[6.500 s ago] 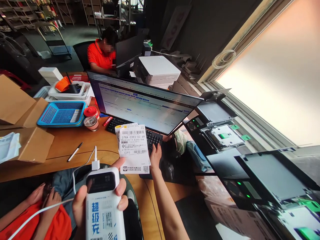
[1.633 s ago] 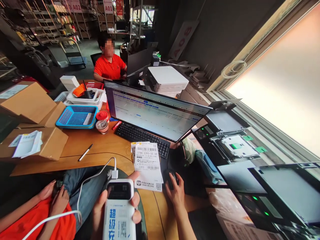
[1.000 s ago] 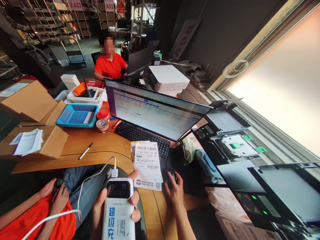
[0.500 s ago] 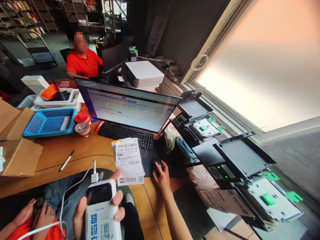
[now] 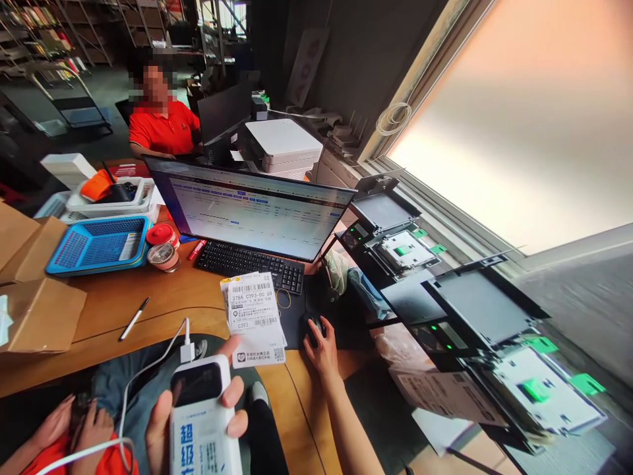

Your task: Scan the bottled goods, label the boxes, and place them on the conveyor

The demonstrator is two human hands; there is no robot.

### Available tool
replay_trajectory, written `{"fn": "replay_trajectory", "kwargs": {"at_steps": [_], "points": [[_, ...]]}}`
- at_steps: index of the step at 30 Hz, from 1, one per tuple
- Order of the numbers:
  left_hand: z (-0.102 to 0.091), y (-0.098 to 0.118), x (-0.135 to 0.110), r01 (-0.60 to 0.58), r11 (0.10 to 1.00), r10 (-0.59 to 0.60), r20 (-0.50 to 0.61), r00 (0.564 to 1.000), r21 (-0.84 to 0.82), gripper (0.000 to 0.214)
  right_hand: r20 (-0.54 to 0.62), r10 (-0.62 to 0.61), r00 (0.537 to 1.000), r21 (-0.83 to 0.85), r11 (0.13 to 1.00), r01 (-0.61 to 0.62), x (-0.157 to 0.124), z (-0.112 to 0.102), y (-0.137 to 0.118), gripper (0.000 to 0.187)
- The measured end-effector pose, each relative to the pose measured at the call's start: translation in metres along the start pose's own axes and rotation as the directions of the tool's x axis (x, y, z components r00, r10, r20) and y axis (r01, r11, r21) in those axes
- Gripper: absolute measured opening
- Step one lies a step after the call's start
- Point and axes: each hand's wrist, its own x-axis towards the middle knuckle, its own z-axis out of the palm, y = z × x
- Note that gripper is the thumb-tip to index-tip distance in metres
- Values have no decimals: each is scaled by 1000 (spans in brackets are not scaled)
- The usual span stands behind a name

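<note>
My left hand is closed round a white power bank with blue print, held low in front of me. Its thumb also pins several white shipping labels with barcodes, which stand up above the power bank. A white cable is plugged into the power bank's top and runs off to the lower left. My right hand lies curved over a black mouse on a dark mat, just right of the labels. A black keyboard and a wide monitor stand behind them.
Black label printers line the right side under the window. Blue basket, red-lidded jars, pen and cardboard boxes sit on the wooden desk's left. Another person's hands rest at lower left; a person in a red shirt sits opposite.
My right hand moved from the keyboard to the mouse and stays there. My view swung right towards the printers. My left hand keeps hold of the power bank and labels.
</note>
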Motion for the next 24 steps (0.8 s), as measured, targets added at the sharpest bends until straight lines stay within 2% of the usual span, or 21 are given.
{"fn": "replay_trajectory", "kwargs": {"at_steps": [4,11,16,24], "points": [[-1,1,1,-39,999,39,2,999,-11,95,14,3,1000,10,1000,-3,-1,0,2,46],[4,1,2,-129,991,128,-64,990,-20,85,8,4,1000,14,1000,-4,-1,0,3,45],[2,2,0,-61,998,61,-33,998,13,88,3,27,1000,26,999,-27,0,0,0,44],[3,4,-1,-61,998,61,-40,997,2,96,-6,30,1000,29,999,-30,0,0,-2,44]]}}
